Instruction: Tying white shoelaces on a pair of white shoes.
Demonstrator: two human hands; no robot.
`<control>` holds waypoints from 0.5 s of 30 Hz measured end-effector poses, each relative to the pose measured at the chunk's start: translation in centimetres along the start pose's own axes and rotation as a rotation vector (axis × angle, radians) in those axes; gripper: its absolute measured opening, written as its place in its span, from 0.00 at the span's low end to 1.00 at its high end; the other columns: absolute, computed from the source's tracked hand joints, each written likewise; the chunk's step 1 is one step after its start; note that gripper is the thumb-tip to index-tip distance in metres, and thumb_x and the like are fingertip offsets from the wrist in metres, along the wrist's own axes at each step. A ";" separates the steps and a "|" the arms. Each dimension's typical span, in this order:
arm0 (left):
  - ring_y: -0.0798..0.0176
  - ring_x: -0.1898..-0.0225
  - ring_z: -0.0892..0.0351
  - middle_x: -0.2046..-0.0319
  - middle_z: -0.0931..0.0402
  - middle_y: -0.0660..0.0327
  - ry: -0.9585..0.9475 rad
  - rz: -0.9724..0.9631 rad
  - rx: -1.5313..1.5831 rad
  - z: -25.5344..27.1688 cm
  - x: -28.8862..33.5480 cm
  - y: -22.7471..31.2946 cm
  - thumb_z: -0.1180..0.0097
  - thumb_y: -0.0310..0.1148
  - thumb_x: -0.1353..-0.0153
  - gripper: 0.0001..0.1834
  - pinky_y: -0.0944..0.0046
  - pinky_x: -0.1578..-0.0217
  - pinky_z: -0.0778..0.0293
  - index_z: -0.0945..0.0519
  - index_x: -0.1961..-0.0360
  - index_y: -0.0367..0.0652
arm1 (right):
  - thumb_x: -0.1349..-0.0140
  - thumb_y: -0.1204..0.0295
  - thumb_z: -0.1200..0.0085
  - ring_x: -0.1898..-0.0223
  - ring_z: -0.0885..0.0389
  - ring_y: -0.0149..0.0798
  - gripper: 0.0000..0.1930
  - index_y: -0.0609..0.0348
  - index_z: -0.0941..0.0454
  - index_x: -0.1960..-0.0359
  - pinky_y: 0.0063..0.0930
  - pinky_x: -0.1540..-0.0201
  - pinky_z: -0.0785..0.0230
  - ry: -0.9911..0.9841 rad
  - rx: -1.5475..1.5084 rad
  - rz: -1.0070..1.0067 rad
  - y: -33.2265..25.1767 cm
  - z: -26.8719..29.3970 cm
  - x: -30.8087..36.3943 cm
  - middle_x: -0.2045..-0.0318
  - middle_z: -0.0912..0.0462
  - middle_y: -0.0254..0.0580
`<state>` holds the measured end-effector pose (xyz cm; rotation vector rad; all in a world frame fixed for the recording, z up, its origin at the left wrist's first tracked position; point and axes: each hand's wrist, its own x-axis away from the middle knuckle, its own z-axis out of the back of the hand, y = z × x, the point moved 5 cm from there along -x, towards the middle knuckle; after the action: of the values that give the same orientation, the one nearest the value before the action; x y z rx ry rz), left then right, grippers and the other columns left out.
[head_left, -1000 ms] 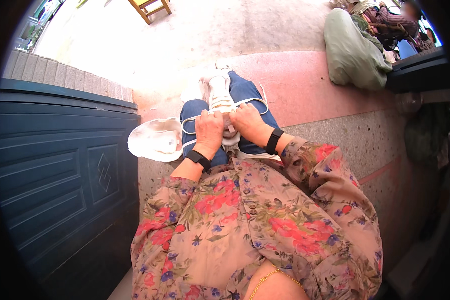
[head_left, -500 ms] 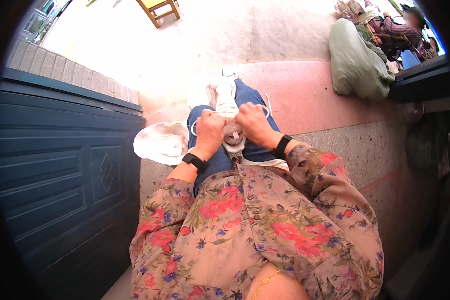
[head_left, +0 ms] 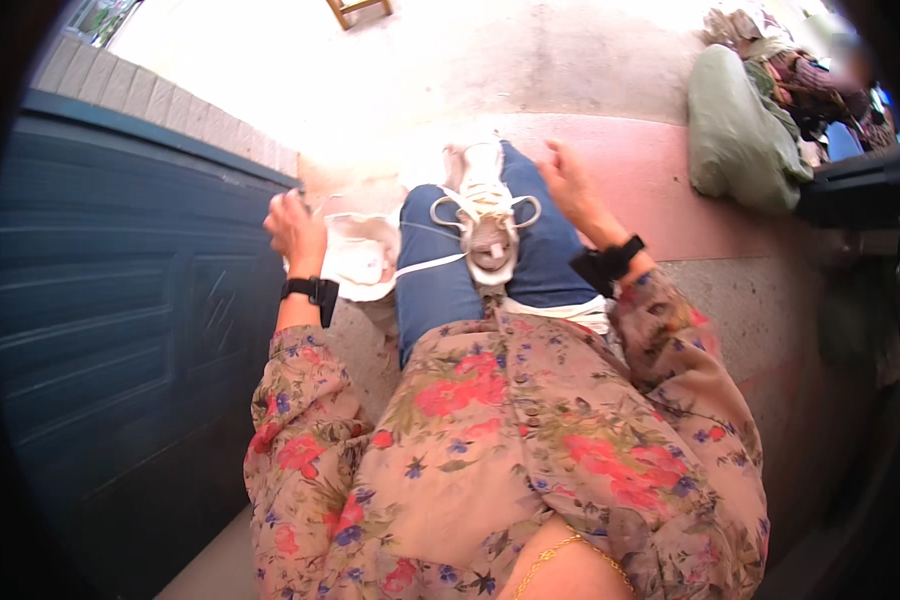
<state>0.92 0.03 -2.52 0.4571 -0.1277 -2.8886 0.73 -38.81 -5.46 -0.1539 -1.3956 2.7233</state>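
A white sneaker (head_left: 490,215) rests between my blue-jeaned thighs, its opening toward me and its pale laces (head_left: 448,208) standing out in a loop on each side. Past my left knee, near the blue door, my left hand (head_left: 298,235) is raised with its fingers curled in. Whatever those fingers hold, if anything, is too small to make out. My right hand (head_left: 573,190) is lifted beyond my right thigh, fingers apart and holding nothing. A white strip (head_left: 430,264) lies across my left thigh toward the shoe.
Left of my thigh is a white, open, bag-like thing (head_left: 363,258) with something pale inside. A blue panelled door (head_left: 130,280) stands at the left. A full green sack (head_left: 742,130) leans at the far right near a seated person. Wooden stool legs (head_left: 360,12) show at the top.
Both hands have come away from the shoe's laces, the left moving out left and the right out right. Side loops now stand on the shoe. The view has shifted slightly.
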 end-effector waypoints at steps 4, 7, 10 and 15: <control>0.57 0.70 0.27 0.68 0.28 0.54 -0.440 0.385 0.237 -2.7 4.8 -11.6 0.44 0.37 0.49 0.19 0.61 0.73 0.28 0.29 0.58 0.39 | 0.45 0.71 0.50 0.73 0.26 0.42 0.16 0.66 0.29 0.56 0.31 0.66 0.33 -0.162 0.094 0.003 0.0 -0.8 1.8 0.75 0.24 0.48; 0.69 0.88 0.32 0.80 0.27 0.60 -0.546 0.635 0.859 -4.0 7.1 -11.3 0.49 0.30 0.49 0.14 0.69 0.88 0.36 0.27 0.62 0.33 | 0.46 0.71 0.50 0.71 0.24 0.44 0.13 0.64 0.27 0.60 0.31 0.65 0.33 -0.246 -0.021 0.022 -1.8 -2.5 2.8 0.73 0.23 0.49; 0.74 0.88 0.35 0.81 0.28 0.63 -0.049 0.320 0.755 -1.1 4.4 -12.2 0.52 0.23 0.51 0.15 0.73 0.90 0.40 0.28 0.59 0.34 | 0.46 0.70 0.51 0.62 0.24 0.49 0.11 0.64 0.25 0.64 0.34 0.60 0.32 -0.451 -0.061 0.251 -7.3 -7.5 4.7 0.67 0.23 0.54; 0.77 0.82 0.31 0.79 0.25 0.62 -0.030 0.191 1.007 11.1 -0.3 0.9 0.52 0.19 0.51 0.20 0.77 0.82 0.36 0.31 0.53 0.34 | 0.52 0.59 0.43 0.60 0.28 0.49 0.26 0.63 0.33 0.55 0.39 0.60 0.36 -0.405 0.134 0.678 -16.4 -11.4 7.4 0.65 0.26 0.51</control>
<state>-2.12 -0.24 8.16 0.4973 -1.5480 -2.4330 -4.82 -19.19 0.82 -0.0769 -1.4426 3.5621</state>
